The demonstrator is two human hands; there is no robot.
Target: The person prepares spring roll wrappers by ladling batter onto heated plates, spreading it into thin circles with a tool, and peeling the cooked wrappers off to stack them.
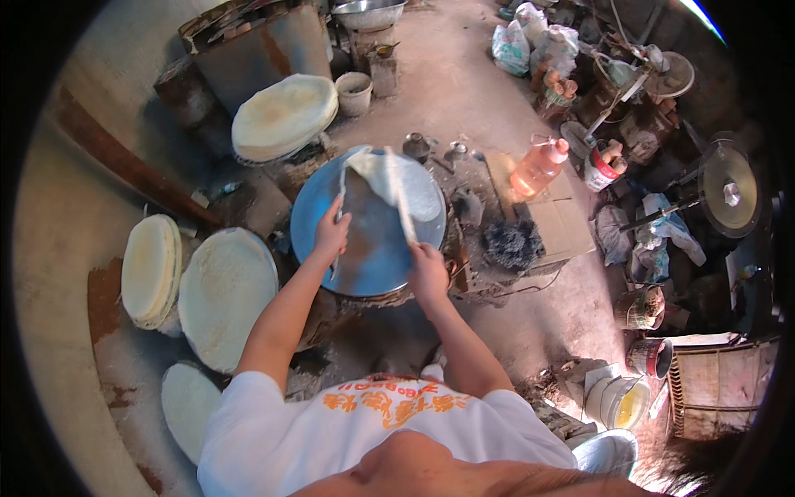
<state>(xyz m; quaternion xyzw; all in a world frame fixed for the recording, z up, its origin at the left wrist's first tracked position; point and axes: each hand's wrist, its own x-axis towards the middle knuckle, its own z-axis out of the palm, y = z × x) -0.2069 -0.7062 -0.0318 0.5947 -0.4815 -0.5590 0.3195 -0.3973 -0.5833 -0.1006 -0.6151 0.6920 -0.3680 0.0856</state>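
The pale, thin sheet (377,178) lies on the far part of a round, dark griddle (360,261), right in front of the person, between two slim tools and raised in a fold near the griddle's far edge. The left hand (331,236) has its fingers curled round a narrow, flat strip (342,189) that points away from the body along the sheet's left side. The right hand (426,269), at the griddle's near right, is wrapped about a pale stick (400,197), which slants forward over the sheet; it is a little blurred from where I stand. Just right of the griddle I see a dark, shaggy clump (512,246), then a sheet of cardboard (565,228) and a bottle of orange-pink liquid (538,170). Beyond the griddle, to the left, stands a thick round pale stack (284,118) with a small bucket (354,94) near it. Over at the person's left, another pale stack (149,272) leans next to a broad pale disc (228,300). Plastic bags (530,45) are heaped at the far right.
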